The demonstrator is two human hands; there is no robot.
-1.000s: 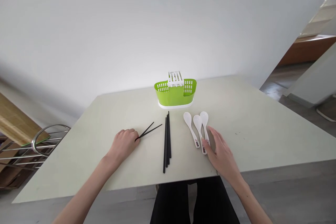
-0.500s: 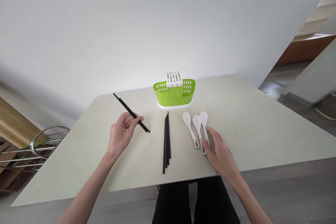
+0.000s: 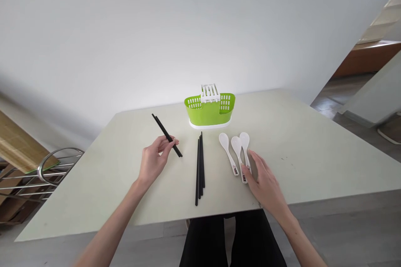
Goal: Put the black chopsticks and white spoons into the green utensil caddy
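Observation:
My left hand [image 3: 156, 156] pinches a pair of black chopsticks [image 3: 164, 130] between thumb and fingers, their upper ends slanting away to the left. To the right of that hand, more black chopsticks [image 3: 199, 171] lie together on the table. My right hand [image 3: 266, 183] rests by the handles of three white spoons, its thumb and fingers apart. The left spoon [image 3: 228, 152] lies a little away from the middle spoon [image 3: 236, 146] and the right spoon [image 3: 245, 142]. The thumb is at the middle spoon's handle; whether it touches is hard to tell. Part of the right spoon's handle is hidden.
A green utensil basket [image 3: 208, 114] with a white base and white slotted top piece stands at the back of the pale table [image 3: 103, 175], near the wall. A metal rack [image 3: 46, 171] with a wooden board [image 3: 23, 144] is off the table's left side.
My left hand has moved right with the chopsticks, toward those on the table, and the chopsticks are tilted more upright. My right hand has stayed by the spoons.

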